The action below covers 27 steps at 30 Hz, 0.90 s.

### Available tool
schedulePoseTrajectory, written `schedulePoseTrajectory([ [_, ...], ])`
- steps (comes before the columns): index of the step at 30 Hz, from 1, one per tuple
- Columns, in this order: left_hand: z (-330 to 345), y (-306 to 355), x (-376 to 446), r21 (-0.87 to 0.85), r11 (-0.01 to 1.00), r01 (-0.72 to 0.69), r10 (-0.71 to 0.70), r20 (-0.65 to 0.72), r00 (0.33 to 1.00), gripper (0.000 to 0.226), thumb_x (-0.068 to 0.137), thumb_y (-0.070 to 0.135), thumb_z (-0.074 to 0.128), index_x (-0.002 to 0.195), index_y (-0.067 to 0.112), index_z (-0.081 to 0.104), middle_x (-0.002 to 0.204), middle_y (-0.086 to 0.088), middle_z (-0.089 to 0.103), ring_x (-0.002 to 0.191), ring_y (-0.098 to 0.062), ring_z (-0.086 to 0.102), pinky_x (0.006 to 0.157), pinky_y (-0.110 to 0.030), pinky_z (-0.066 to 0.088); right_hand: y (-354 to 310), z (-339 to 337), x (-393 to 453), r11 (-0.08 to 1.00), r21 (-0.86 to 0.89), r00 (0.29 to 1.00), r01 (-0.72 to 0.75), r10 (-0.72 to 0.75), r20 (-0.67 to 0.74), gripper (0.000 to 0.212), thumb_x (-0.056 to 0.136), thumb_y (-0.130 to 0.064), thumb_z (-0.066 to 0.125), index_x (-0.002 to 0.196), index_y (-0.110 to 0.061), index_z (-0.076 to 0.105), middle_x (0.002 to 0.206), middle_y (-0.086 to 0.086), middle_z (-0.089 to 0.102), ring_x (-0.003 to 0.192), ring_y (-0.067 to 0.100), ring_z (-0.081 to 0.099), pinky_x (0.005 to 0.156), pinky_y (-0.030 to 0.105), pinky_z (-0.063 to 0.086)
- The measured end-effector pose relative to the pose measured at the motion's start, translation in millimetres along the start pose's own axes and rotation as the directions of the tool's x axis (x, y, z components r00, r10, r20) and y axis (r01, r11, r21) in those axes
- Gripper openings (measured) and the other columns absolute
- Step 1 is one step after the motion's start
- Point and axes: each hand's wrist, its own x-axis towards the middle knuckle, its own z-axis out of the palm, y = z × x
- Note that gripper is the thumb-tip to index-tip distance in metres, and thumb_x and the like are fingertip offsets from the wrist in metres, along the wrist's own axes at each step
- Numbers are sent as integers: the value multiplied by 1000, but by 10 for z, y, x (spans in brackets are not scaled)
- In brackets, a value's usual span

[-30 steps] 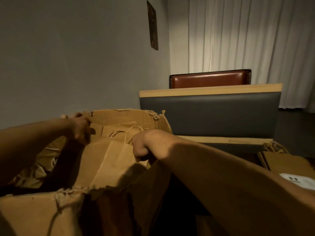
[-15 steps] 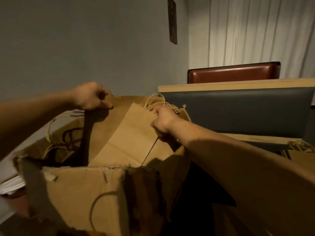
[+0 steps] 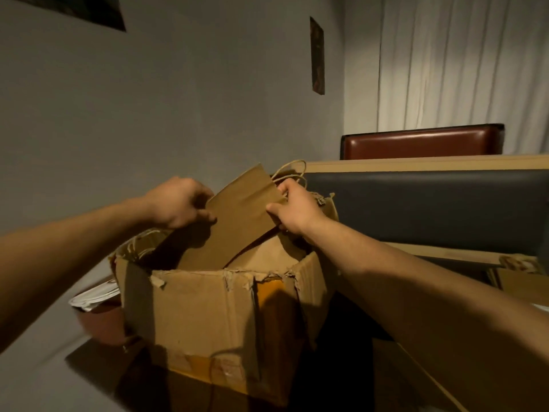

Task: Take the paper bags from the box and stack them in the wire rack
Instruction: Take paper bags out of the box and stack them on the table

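Clearly one paper bag [image 3: 237,221] gripped by left hand [image 3: 178,203], right hand [image 3: 294,212], over one box [image 3: 214,322]

**Box at lower centre, bag held above it**

The cardboard box [image 3: 208,322] sits in the lower centre of the frame. A paper bag [image 3: 234,221] rises tilted out of its open top, its lower end inside the box. The left hand [image 3: 178,203] grips the bag's left edge; the right hand [image 3: 297,209] grips its right edge, near the handles. More bags lie inside the box at its left. Behind the box, to the right, stands a bench back [image 3: 430,203], with a chair back [image 3: 421,142] above and behind it. A curtain [image 3: 460,63] fills the upper right. Flat bags [image 3: 523,283] lie at the right edge.
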Motion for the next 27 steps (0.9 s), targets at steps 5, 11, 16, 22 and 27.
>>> schedulePoseTrajectory([
  [5,-245,33,68,33,998,61,-49,-290,956,17,92,21,68,105,9,69,96,-8,68,91,-26,65,81,-38,54,-160,-300,-81,992,-90,996,84,-85,-12,49,95,-22,66,140,-22,46,146,4,39,125,21,51,107,30,39],
  [11,-937,180,34,-282,950,130,-274,-562,781,22,96,12,61,117,9,66,109,-16,66,103,-34,64,92,-47,54,-296,-508,-251,879,415,968,235,-250,-19,40,99,-2,54,134,-20,62,138,-2,60,120,7,58,99,27,53],
  [16,-1147,297,52,-721,693,2,-504,-482,717,33,95,18,65,126,11,60,114,-13,66,91,-24,67,77,-39,59,-420,-717,-318,854,520,993,-7,-56,105,28,100,-32,57,124,-19,64,128,2,63,119,21,60,95,43,56],
  [22,-668,922,-170,-902,372,-219,-402,-369,838,20,94,2,60,113,7,62,96,-7,69,63,-13,66,50,-22,52,-375,-1286,-568,765,643,993,19,59,-99,71,93,-17,69,148,-26,26,118,2,59,102,19,63,81,40,57],
  [27,70,1531,-443,-988,131,-87,-185,-111,976,28,96,-4,54,112,17,64,103,-5,74,93,-22,71,82,-36,57,270,-1850,-1091,713,699,957,52,165,-240,45,91,-8,69,132,-17,54,116,7,71,102,23,71,84,41,60],
])
